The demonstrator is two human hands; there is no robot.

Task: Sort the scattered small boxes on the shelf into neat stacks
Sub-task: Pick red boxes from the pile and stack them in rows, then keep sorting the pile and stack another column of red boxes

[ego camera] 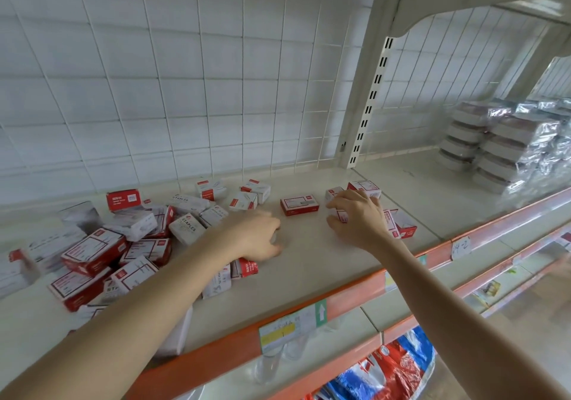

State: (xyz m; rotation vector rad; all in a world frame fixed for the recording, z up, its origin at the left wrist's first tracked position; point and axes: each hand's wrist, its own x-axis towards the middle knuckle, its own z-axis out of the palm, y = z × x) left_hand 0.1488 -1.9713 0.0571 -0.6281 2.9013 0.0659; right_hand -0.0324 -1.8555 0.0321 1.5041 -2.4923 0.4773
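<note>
Small boxes (123, 239) in red and white are seen scattered in a loose pile on the left part of a pale shelf (309, 263), some flat, some tilted against each other. The word STAPLES can be read on several. A few more are spread along the back of the shelf, near a white wire grid (216, 75). One red box (299, 205) is laid flat by itself between the two hands. The left grip (256, 239), a bare hand, is blurred and is held palm down just right of the pile, fingers bent toward the shelf; whether anything is held cannot be told. The right grip (358, 217), also a bare hand, is closed narrowly round a white box (341, 214) with red trim, beside a small cluster of boxes (401, 228) on the right. An orange strip (355, 291) with price labels is fixed along the shelf's front edge. Wrapped packs (509, 146) are stacked further right on the shelf.
</note>
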